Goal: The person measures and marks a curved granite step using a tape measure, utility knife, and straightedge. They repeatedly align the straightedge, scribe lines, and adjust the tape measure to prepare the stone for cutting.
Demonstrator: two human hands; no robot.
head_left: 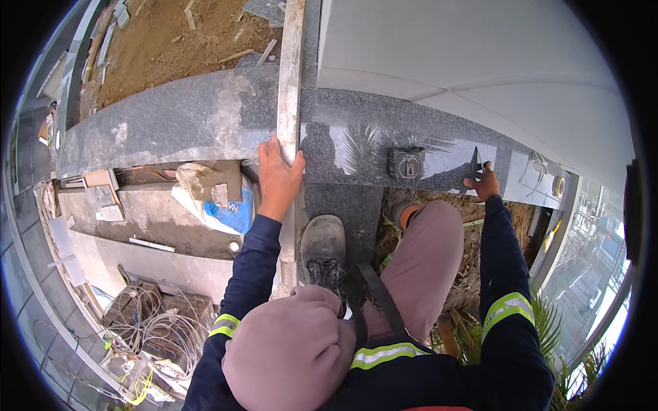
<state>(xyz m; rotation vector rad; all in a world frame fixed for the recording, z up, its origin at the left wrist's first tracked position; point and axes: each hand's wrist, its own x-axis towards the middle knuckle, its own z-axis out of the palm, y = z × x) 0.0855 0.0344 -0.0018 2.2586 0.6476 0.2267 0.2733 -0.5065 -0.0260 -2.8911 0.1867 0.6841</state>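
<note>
My left hand (279, 179) is wrapped round the near part of a long, worn metal straightedge bar (290, 75), which lies across the grey granite slab (199, 113) and runs away from me. My right hand (484, 183) is at the right end of the slab ledge, thumb and forefinger bent around a small dark pointed thing (478, 157); its kind is too small to tell. Between my hands, nearer the right one, a black boxy device (406, 164) with a small window sits on the granite. Shadows and a bright reflection cover the stone around it.
A large pale panel (473, 48) rises beyond the ledge. Left of me lie a torn white-and-blue sack (229, 205) and coiled cable (147, 322). A tape roll (558, 186) is at the right end. My shoe (323, 246) rests on a granite strip, with soil beside it.
</note>
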